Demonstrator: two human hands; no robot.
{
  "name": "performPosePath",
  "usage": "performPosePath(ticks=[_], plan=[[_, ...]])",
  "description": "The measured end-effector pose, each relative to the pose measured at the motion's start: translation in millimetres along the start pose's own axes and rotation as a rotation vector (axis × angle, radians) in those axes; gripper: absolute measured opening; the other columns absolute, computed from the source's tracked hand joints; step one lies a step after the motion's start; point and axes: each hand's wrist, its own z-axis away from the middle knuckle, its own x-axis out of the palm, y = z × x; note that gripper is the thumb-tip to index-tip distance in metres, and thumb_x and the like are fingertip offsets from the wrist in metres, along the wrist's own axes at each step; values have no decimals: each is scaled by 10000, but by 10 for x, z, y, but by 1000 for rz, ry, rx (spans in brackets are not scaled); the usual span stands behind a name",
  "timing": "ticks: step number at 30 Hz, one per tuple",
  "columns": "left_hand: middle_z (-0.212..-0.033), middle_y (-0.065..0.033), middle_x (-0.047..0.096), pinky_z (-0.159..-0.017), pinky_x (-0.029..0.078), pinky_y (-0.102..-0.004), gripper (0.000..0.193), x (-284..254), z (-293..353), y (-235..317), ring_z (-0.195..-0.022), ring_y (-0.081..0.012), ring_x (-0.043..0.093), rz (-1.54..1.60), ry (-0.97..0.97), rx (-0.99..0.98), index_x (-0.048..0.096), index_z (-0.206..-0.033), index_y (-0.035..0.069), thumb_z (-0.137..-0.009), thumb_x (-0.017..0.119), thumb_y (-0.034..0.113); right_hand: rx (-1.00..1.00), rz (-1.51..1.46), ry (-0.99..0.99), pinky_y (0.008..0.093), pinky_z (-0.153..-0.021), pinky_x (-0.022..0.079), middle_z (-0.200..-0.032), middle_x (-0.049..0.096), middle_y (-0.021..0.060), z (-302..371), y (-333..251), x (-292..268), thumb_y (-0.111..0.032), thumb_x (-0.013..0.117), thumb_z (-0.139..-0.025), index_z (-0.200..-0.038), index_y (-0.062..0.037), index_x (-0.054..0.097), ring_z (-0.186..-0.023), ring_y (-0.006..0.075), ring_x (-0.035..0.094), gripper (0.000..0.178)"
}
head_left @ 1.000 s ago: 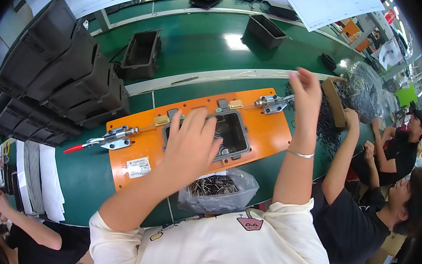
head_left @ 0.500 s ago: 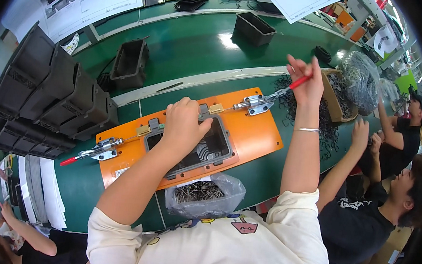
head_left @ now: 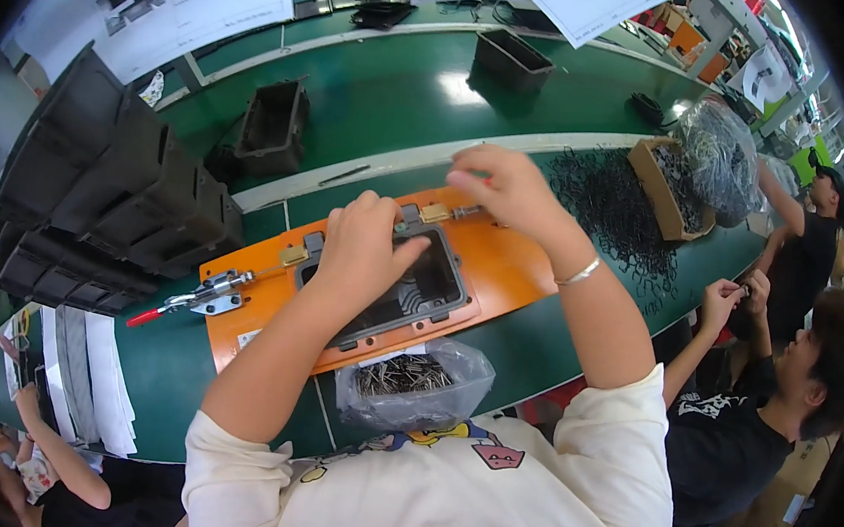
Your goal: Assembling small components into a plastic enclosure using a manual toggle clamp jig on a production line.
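Observation:
A dark grey plastic box [head_left: 426, 291] lies open side up in an orange fixture plate [head_left: 507, 271]. My left hand [head_left: 361, 243] is on its far rim, fingers bent over the edge and thumb out across the opening. My right hand [head_left: 514, 191] is closed around the red handle [head_left: 489, 181] of the right toggle clamp, whose metal body is mostly hidden beneath it. The left toggle clamp [head_left: 214, 293] lies at the plate's left end, its red handle pointing outward. Two brass-coloured blocks sit by the far rim, the left block [head_left: 293, 255] in plain view.
A plastic-lined tub of metal pins [head_left: 402, 377] stands at the near edge. Stacked dark boxes [head_left: 138, 178] rise at left. Black clips [head_left: 612, 215] lie scattered beside a cardboard box [head_left: 671, 190]. Two empty boxes stand beyond a white rail [head_left: 400, 166]. Co-workers sit at right and lower left.
My right hand has swung left and inward with the red clamp handle, from beyond the plate's right end to above the plate. The left hand stays on the box.

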Motion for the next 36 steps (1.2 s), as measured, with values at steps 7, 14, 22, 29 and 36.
performPosePath(ticks=[7, 14, 22, 29, 36], plan=[[-916, -72, 579, -782, 454, -261, 176, -948, 1026, -444, -871, -164, 560, 226, 572, -177, 606, -961, 13, -802, 679, -5, 272, 36, 1237, 293, -719, 493, -1027, 615, 120, 209, 649, -872, -190, 708, -847, -1059, 13, 617, -813, 164, 578, 308], [-1099, -67, 559, -970, 336, -384, 398, -1121, 1843, -1365, -1071, -177, 504, 797, 1332, -800, 498, -1190, 57, -884, 653, 258, -52, -141, -119, 364, -759, 522, -905, 663, 174, -276, -798, 628, -201, 782, -724, -926, 4, 688, -831, 303, 655, 302], [-1243, -205, 515, -1005, 406, -406, 468, -1205, 1885, -1782, -1160, -313, 517, 1667, 1218, -755, 409, -1251, -21, -915, 598, 243, -65, 68, -624, 348, -660, 507, -778, 659, 146, -719, -1095, 1052, -118, 807, -672, -822, 15, 646, -741, 284, 646, 256], [-928, -116, 577, -898, 438, -381, 235, -1372, 1611, -1704, -928, -240, 554, 1430, 1349, -635, 493, -968, 44, -941, 566, 265, 3, 37, -757, 355, -563, 489, -674, 636, 123, -826, -1086, 1025, -127, 814, -672, -765, 4, 655, -643, 227, 633, 227], [-544, -35, 391, -569, 381, -284, 132, -1401, 943, -1123, -496, -118, 360, 968, 1028, -236, 438, -759, 70, -891, 446, 57, 143, -12, -732, 346, -552, 475, -645, 618, 122, -795, -1095, 1027, -139, 821, -665, -752, 15, 638, -605, 224, 615, 255]])
